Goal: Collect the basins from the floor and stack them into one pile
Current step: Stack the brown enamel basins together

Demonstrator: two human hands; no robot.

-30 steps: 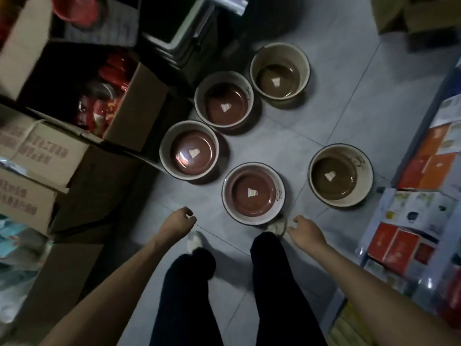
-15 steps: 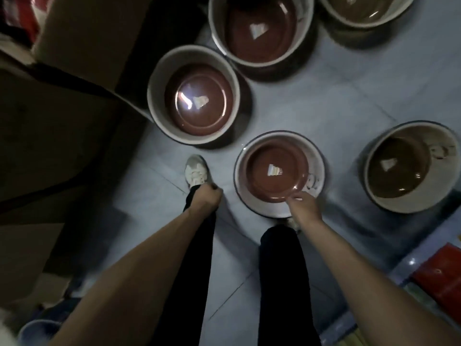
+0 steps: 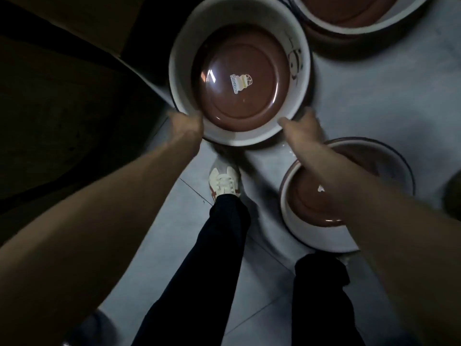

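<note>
A white-rimmed basin with a brown bottom and a small sticker (image 3: 239,71) sits at the top centre. My left hand (image 3: 187,123) grips its near-left rim and my right hand (image 3: 303,124) grips its near-right rim. A second basin (image 3: 324,236) lies on the floor at the right, partly hidden under my right forearm. A third basin (image 3: 349,18) shows at the top right, cut off by the frame. Whether the held basin is off the floor I cannot tell.
Dark cardboard boxes (image 3: 62,96) fill the left side, close to the held basin. My legs in black trousers and a white shoe (image 3: 223,181) stand on the grey tiled floor (image 3: 374,101). A dark object edge (image 3: 452,193) shows at the far right.
I have bent lower and the view has closed in. My right hand left the near basin's rim. Both hands moved forward onto the basin on the left.
</note>
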